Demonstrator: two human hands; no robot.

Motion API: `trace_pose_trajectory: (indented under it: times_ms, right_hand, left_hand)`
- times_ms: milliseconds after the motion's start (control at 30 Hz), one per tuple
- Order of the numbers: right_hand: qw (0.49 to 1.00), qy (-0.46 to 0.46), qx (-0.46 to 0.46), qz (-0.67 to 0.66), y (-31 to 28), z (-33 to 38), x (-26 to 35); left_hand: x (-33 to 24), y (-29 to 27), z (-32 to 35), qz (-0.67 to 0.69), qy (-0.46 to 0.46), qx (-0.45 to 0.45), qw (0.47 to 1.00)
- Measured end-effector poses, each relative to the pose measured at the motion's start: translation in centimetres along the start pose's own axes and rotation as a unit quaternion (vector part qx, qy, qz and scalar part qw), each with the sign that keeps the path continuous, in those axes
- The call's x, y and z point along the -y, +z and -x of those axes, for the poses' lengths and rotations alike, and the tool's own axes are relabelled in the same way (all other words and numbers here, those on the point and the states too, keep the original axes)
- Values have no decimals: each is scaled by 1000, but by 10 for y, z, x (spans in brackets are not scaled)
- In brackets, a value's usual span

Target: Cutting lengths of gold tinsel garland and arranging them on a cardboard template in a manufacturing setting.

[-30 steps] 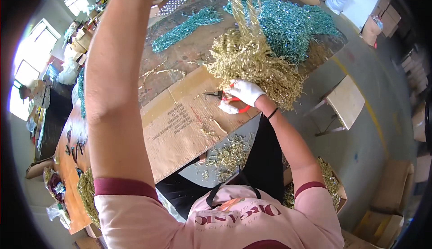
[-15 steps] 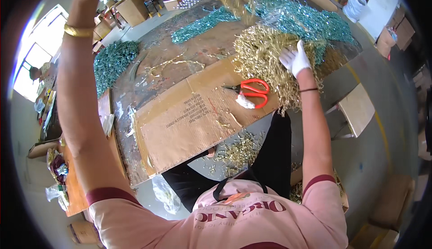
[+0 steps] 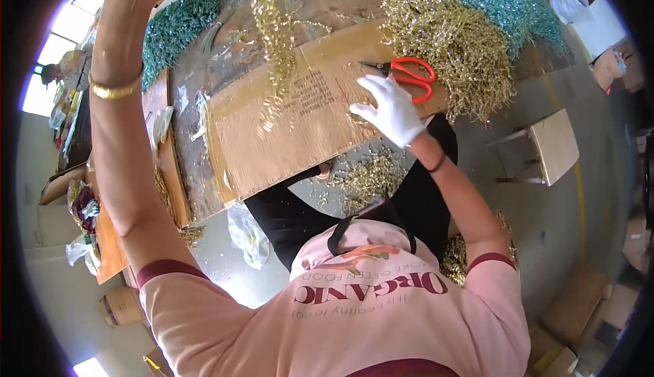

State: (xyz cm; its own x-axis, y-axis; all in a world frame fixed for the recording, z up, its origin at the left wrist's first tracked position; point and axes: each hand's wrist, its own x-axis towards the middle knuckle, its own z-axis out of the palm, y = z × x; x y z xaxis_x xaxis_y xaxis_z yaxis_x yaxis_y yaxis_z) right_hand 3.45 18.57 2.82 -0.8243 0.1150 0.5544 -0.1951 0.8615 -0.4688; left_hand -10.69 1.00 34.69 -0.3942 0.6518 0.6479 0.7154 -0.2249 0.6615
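Observation:
My left forearm (image 3: 117, 125) reaches up past the top edge, and the hand is cut off there. A bunch of gold tinsel (image 3: 274, 43) hangs down from the top edge over a flat cardboard sheet (image 3: 245, 155); what holds its upper end is out of view. My right hand (image 3: 395, 110), in a white glove, hovers over the cardboard with thumb and fingers apart and nothing in it. Just beyond that hand lies a pair of scissors with red handles (image 3: 426, 81), partly beside the glove. A big heap of gold tinsel (image 3: 456, 43) rests right of the scissors.
Teal tinsel (image 3: 504, 9) lies behind the gold heap, and a darker green pile (image 3: 176, 29) at the table's far left. Gold scraps (image 3: 368, 179) litter the floor between my legs. A stool (image 3: 553, 147) stands at the right, a clear plastic bag (image 3: 248, 234) below the table.
My right hand has left the gold heap and moved left and nearer, beside the scissors. The hanging gold tinsel has swung left and down over the cardboard. The view has shifted too.

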Motion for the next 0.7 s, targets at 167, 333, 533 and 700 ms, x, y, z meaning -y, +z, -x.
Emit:
trace_pose_trajectory:
  times_ms: [167, 333, 533, 700]
  right_hand:
    - [971, -85, 212, 69, 10, 20, 28]
    - [917, 179, 227, -276, -48, 65, 29]
    - [885, -19, -4, -465, -76, -46, 110]
    - [815, 148, 323, -458, -83, -70, 110]
  left_hand:
    - [16, -38, 57, -19, -146, -44, 988]
    - [-5, -9, 102, 78, -149, 95, 981]
    - [7, 55, 102, 41, -138, 194, 970]
    - [37, 38, 129, 74, -220, 129, 964]
